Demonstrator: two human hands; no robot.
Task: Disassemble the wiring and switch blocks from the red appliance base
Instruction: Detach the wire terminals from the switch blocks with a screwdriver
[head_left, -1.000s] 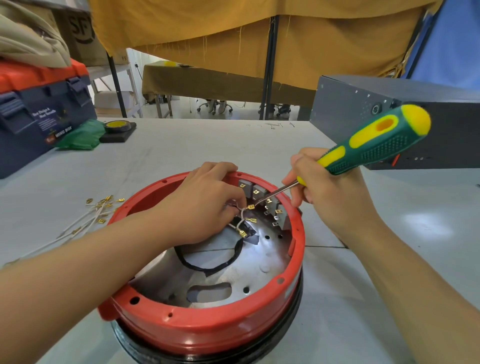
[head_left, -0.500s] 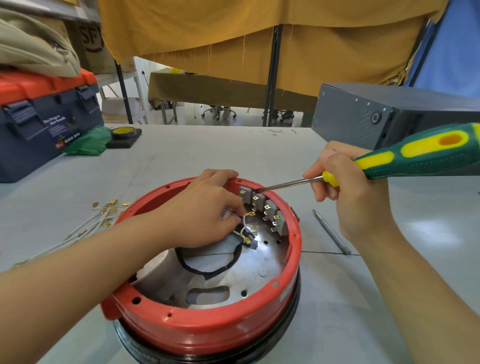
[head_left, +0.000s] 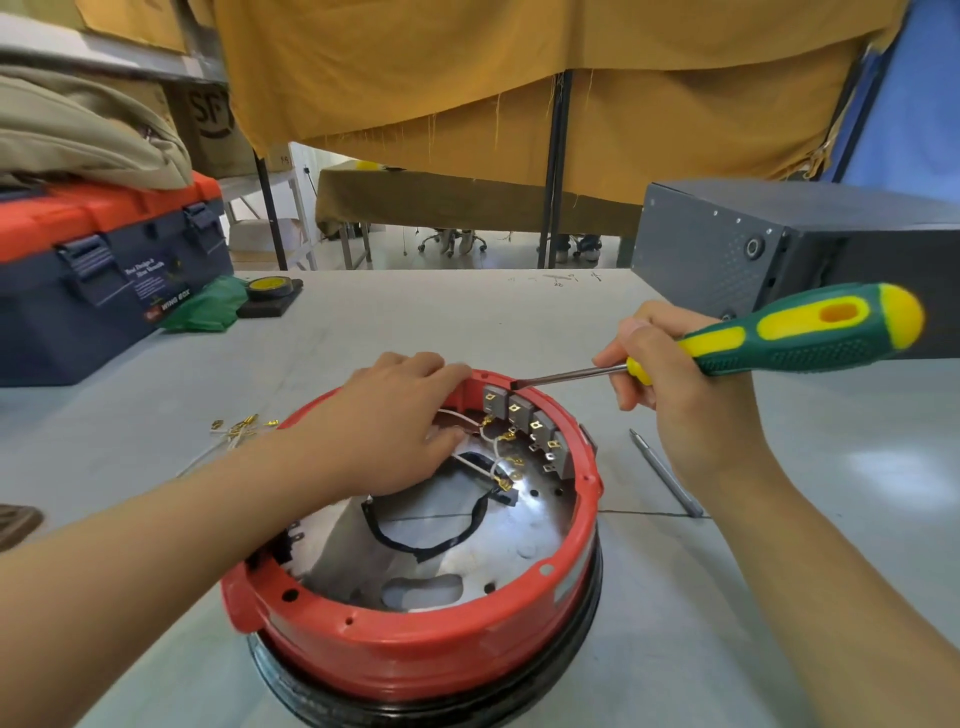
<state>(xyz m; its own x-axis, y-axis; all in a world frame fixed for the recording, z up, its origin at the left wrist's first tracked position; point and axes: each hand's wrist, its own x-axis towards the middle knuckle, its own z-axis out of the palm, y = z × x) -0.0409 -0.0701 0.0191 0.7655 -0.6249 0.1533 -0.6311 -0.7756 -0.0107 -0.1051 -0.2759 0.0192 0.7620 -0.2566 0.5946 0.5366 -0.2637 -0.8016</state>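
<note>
1. The red appliance base (head_left: 415, 654) sits on the grey table (head_left: 363, 322), near its front edge and roughly in the middle of the view, resting on a black ring (head_left: 571, 670) beneath it.
2. Inside, along the far right wall, a row of grey switch blocks (head_left: 524, 423) stands with brass terminals facing inward.
3. White wires (head_left: 493, 452) with brass connectors run from the blocks toward the middle of the metal floor, beside a loop of black cable (head_left: 441, 540).
4. The left hand (head_left: 384, 426) reaches over the far rim, fingers curled down onto the wall and the wires; whether it actually pinches a wire cannot be told.
5. The right hand (head_left: 691, 395) grips a green-and-yellow screwdriver (head_left: 800, 332) near the front of its handle, the shaft lying almost level and its tip at the top edge of the blocks, at the rim.
6. Just right of the base a thin grey metal rod (head_left: 665, 473) lies on the table.
7. To the left, loose white leads (head_left: 234, 431) with brass ends lie on the surface.
8. Farther back left stand a blue-and-red toolbox (head_left: 104, 270), a green cloth (head_left: 208, 306) and a roll of yellow tape (head_left: 267, 288).
9. A dark grey metal case (head_left: 727, 249) sits at back right.
</note>
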